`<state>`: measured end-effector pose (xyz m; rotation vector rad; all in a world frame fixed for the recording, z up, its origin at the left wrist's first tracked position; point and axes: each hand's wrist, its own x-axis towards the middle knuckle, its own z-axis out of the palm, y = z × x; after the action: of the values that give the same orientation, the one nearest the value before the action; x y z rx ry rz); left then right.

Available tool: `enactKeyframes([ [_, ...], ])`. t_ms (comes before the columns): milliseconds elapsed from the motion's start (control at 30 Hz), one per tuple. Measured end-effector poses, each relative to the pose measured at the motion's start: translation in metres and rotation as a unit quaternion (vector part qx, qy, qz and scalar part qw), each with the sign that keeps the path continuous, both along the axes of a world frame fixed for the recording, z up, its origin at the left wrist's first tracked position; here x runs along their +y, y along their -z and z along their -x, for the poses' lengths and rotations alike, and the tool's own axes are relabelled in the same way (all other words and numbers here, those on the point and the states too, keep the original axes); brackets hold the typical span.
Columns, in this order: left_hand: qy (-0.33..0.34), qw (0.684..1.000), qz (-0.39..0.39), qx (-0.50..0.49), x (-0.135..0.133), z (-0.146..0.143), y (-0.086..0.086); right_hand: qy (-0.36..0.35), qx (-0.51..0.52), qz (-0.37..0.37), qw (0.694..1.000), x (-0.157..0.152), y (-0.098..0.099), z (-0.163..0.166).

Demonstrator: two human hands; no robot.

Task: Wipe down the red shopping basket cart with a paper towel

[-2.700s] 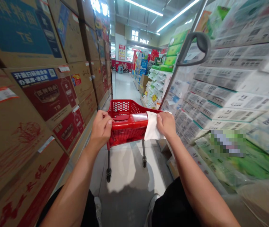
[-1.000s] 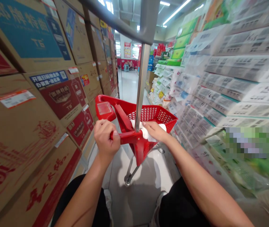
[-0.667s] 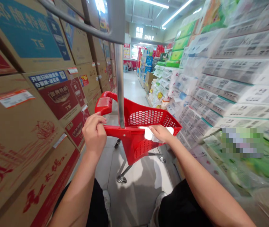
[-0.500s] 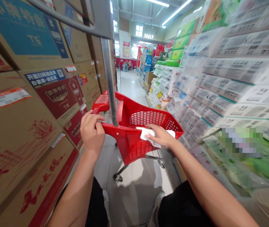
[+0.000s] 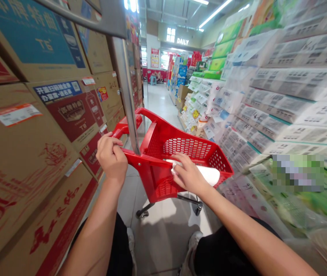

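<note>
A red plastic shopping cart (image 5: 198, 151) stands in front of me in a narrow store aisle. My left hand (image 5: 111, 158) is closed round the cart's near rim beside the grey metal handle post (image 5: 125, 99). My right hand (image 5: 189, 174) presses a white cloth (image 5: 211, 174) against the cart's right rim, fingers curled over the cloth. The cart is turned at an angle, its red handle (image 5: 129, 123) pointing to the left. Its basket looks empty as far as I can see.
Stacked brown cardboard boxes (image 5: 37, 115) wall the left side. Packs of tissue paper (image 5: 281, 99) are piled along the right. The grey tiled aisle floor (image 5: 159, 99) runs ahead toward more displays and a "DAILY" sign (image 5: 183, 41). My legs and shoes show below.
The cart has swung round so its handle points left. My right hand with the cloth has slid along the right rim toward me. My left hand keeps hold of the near rim.
</note>
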<state>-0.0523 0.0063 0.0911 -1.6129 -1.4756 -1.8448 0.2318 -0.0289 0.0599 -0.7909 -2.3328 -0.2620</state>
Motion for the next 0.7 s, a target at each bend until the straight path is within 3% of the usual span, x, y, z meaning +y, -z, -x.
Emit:
enactKeyframes([
  [133, -0.044, 0.998, 0.054, -0.002, -0.004, -0.007, -0.008, -0.055, -0.022, 0.012, 0.998, -0.029, -0.008, 0.020],
  [233, -0.047, 0.996, 0.070, 0.006, -0.006, -0.011, -0.011, -0.055, -0.030, 0.033, 0.998, -0.044, -0.011, 0.034],
  [400, -0.029, 0.998, 0.059, 0.011, -0.003, -0.013, -0.009, 0.093, 0.029, 0.082, 0.992, -0.033, -0.010, 0.023],
  [600, -0.015, 0.999, 0.039, 0.012, 0.004, -0.007, -0.004, 0.298, -0.125, 0.208, 0.923, 0.002, -0.001, -0.020],
  [700, -0.014, 0.998, 0.057, 0.025, 0.009, 0.001, -0.004, 0.343, -0.165, 0.223, 0.897, 0.012, 0.001, -0.042],
])
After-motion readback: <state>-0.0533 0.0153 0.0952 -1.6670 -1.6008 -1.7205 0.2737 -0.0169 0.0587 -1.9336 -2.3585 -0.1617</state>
